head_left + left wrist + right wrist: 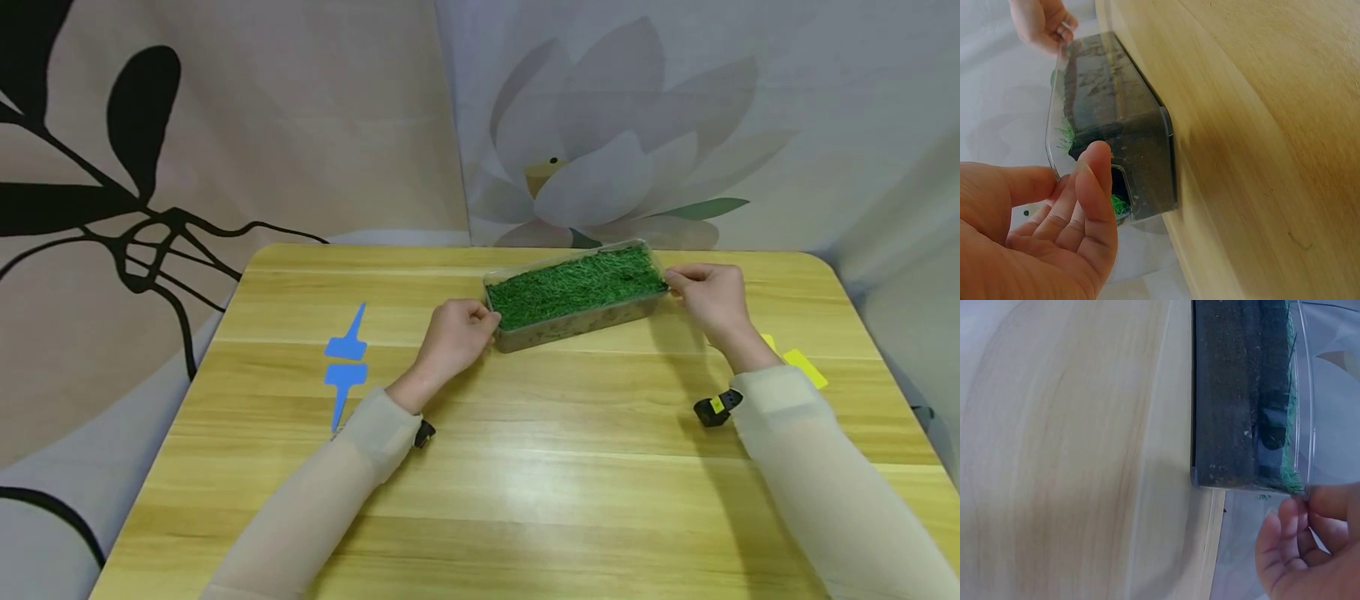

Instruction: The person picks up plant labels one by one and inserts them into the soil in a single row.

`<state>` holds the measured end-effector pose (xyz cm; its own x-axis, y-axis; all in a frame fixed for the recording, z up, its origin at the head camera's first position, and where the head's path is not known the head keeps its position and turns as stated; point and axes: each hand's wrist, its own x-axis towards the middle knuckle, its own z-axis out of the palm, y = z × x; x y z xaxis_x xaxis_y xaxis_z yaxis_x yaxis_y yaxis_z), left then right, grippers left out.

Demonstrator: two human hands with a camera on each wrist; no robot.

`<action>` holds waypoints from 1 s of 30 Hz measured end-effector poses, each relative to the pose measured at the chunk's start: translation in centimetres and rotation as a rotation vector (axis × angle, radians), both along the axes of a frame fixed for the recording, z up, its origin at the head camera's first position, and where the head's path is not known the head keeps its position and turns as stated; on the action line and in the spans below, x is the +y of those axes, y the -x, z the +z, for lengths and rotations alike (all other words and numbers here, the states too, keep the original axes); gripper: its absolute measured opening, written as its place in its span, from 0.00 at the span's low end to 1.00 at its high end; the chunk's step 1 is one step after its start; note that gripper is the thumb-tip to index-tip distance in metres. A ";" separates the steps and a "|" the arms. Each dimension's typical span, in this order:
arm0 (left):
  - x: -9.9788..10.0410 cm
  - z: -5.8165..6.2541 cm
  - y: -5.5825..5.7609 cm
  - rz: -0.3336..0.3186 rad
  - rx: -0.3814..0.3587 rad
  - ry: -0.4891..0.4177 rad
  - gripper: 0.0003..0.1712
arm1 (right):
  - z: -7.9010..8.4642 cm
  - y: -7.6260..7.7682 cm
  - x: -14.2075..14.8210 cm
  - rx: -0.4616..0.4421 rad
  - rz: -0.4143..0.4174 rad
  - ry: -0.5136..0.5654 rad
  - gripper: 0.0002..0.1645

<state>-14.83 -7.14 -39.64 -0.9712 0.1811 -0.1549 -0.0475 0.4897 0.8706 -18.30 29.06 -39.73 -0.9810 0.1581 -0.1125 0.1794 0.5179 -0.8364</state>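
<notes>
Centrally, toward the back edge of a pale wooden tabletop [540, 500], a clear box [581, 325] of bright green grass [577, 283] is sitting at a slant, its right end lying closer to that back edge than its left. Dark, soil-coloured material is showing through its walls beneath the blades.

A person in cream sleeves [300, 508] is reaching in from the front edge with both hands. The left hand [456, 332] is pinching the rim at the box's left end, close to its front corner, thumb and forefinger meeting on the plastic while the other fingers are curling loosely. The right hand [712, 304] is pinching the opposite end, also by the front corner, its thumb and forefinger closing on the rim.

Toward the tabletop's left edge, two blue T-shaped pieces are lying flat, the upper piece [347, 345] pointing to the back edge and the lower piece [346, 375] pointing to the front, their broad heads almost meeting. Toward the right edge, yellow pieces [806, 369] are lying partly hidden behind the right forearm. Beyond the back edge, a printed backdrop [360, 125] is hanging, showing a large pale flower.
</notes>
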 end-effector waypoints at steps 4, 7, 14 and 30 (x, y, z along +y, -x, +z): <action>-0.1 0.1 0.0 -0.002 -0.006 -0.003 0.16 | 0.1 -0.4 0.0 0.002 0.009 -0.017 0.26; -0.2 0.1 -0.1 -0.003 -0.004 0.000 0.16 | 0.2 -0.7 0.1 0.000 0.013 -0.025 0.25; -0.8 0.0 -0.4 -0.014 -0.003 0.027 0.16 | 0.5 -1.6 0.0 -0.017 0.038 -0.037 0.24; -1.9 0.5 -1.1 -0.026 0.028 0.039 0.15 | 0.4 -3.1 0.1 -0.035 0.099 -0.063 0.25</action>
<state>-13.70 -9.00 -39.18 -0.9702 0.2009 -0.1352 -0.0102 0.5239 0.8517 -15.16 29.21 -39.37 -0.9878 0.0688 -0.1399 0.1535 0.5855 -0.7960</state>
